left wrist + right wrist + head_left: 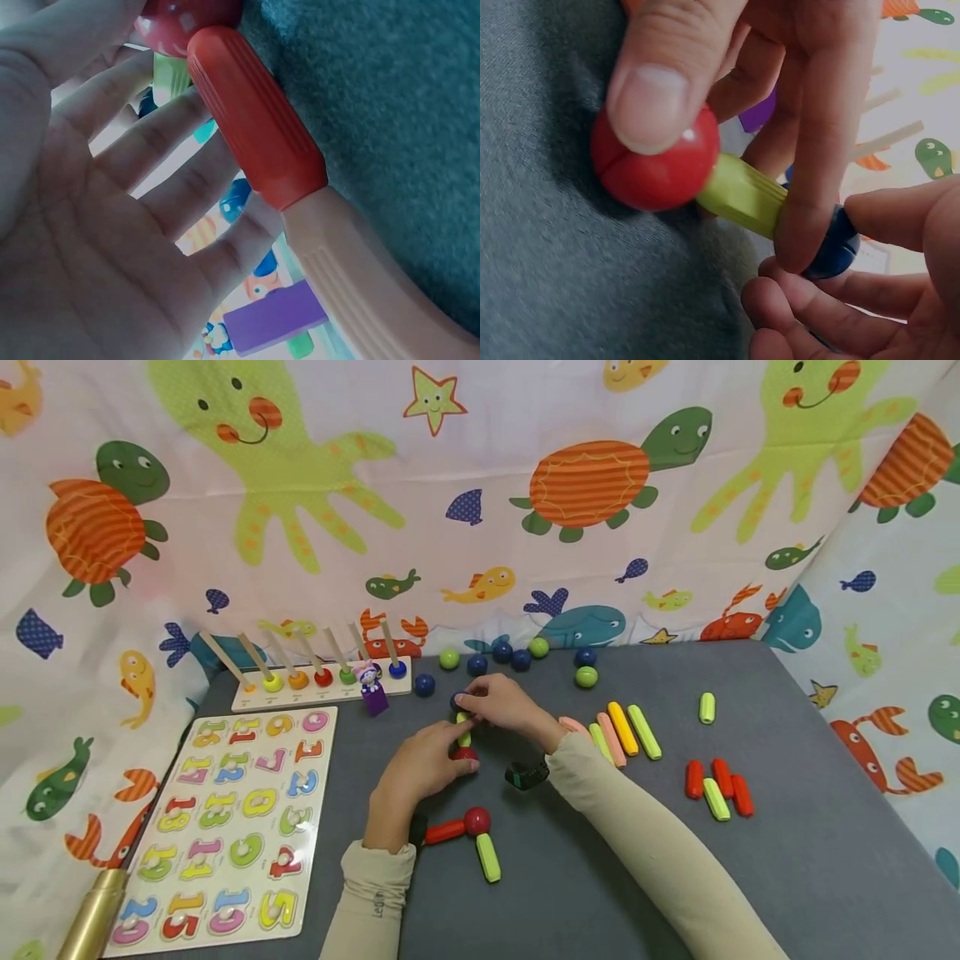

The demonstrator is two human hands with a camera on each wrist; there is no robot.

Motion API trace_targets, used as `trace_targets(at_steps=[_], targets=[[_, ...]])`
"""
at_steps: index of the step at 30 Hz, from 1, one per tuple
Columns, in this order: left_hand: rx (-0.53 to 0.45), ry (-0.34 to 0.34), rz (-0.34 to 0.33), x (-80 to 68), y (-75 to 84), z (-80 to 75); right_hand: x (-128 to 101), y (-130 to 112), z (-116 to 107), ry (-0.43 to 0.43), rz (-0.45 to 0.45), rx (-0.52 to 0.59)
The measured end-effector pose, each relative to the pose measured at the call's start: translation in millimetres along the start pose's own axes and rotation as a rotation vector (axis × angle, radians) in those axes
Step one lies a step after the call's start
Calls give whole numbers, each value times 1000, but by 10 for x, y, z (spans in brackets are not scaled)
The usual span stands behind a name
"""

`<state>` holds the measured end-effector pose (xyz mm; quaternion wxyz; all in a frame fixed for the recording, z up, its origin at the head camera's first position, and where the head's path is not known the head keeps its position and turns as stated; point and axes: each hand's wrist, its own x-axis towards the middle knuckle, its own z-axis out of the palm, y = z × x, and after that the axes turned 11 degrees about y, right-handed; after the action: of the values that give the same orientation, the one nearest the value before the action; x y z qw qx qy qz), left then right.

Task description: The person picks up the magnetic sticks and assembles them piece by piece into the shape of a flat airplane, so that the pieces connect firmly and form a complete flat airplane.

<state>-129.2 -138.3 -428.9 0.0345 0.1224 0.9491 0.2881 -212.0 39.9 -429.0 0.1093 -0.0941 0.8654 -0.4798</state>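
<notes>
Here, both hands meet over one short chain of toy pieces at the middle of the grey felt tabletop (787,860). The left hand (423,768) pinches a red ball (654,166), its thumb pressed on top and its fingers behind. A lime-green stick (742,193) runs straight out of that pinch to a dark blue ball (832,247), which the right hand (504,703) holds between curled fingertips at the stick's far end. So the chain lies between the two grips, each ball inside one pinch and the stick bridging the gap.

Nearer the person than the left hand, a second red ball (477,820) lies with a red stick (446,832) and a green stick (488,857) touching it. Beyond the right hand, loose blue and green balls (586,677) lie along the table's back edge; outward from its wrist lie rows of coloured sticks (622,731). A number puzzle board (217,827) and a peg board with rings (322,681) sit outward from the left hand. A sea-creature curtain (480,485) walls the table.

The right wrist view alone shows the stick seated in both balls. The left wrist view shows the open palm, a red stick (255,124) joined to a peach one (367,292), and a purple block (274,319), which the head view hides or shows small.
</notes>
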Motion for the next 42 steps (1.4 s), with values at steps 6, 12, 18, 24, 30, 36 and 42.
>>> trace_targets(at_steps=[6,12,18,24,30,36,42], targets=[[-11,-26,7,9,12,2,-68,64,-36,16,14,33],[3,-51,-15,1,15,-21,-362,154,-377,57,-66,-29],[26,-61,-14,0,27,-22,-977,427,-1003,219,-147,-212],[34,-62,-23,-14,41,-14,-1580,835,-1549,311,-120,-449],[35,-54,-51,-39,32,-36,-1763,1061,-1670,336,-104,-474],[65,-36,-62,-64,94,-41,-1479,875,-1291,349,-277,-463],[100,-7,-62,-85,216,23,-1106,741,-857,301,-503,-636]])
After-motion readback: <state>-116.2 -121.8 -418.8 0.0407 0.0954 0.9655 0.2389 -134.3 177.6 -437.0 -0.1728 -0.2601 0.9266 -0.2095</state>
